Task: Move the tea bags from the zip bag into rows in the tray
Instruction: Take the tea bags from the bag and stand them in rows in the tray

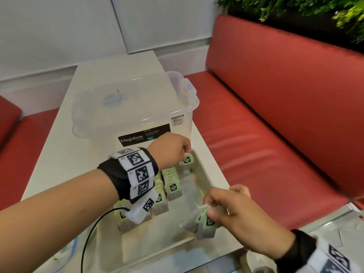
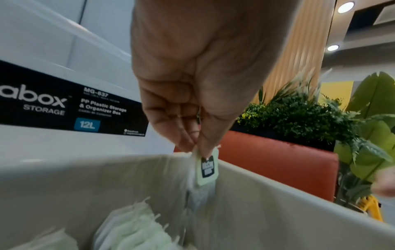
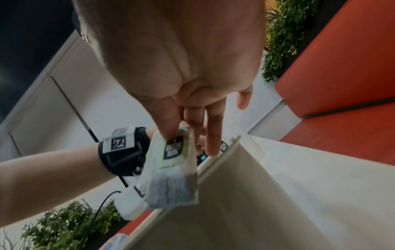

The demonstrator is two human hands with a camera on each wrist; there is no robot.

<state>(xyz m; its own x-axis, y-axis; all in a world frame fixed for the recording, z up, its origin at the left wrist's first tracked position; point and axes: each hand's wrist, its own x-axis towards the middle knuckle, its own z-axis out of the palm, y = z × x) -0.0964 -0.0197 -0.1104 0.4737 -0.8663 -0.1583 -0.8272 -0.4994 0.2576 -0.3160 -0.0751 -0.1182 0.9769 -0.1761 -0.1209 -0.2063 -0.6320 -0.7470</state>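
A beige tray (image 1: 204, 174) on the table holds rows of upright tea bags (image 1: 173, 186) with green tags. My left hand (image 1: 177, 148) reaches to the tray's far right corner and pinches a single tea bag (image 1: 187, 160) by its top; in the left wrist view that tea bag (image 2: 207, 169) hangs from my fingertips (image 2: 200, 143) just inside the tray wall (image 2: 278, 211). My right hand (image 1: 222, 205) hovers over the tray's near right part and grips a small bunch of tea bags (image 1: 204, 223), seen as tea bags (image 3: 173, 162) in the right wrist view. The zip bag is not clearly seen.
A clear Megabox storage box (image 1: 136, 107) stands just behind the tray. A red bench (image 1: 275, 115) runs along the table's right side, with plants (image 1: 295, 6) above it. A black cable (image 1: 92, 233) trails from my left wristband.
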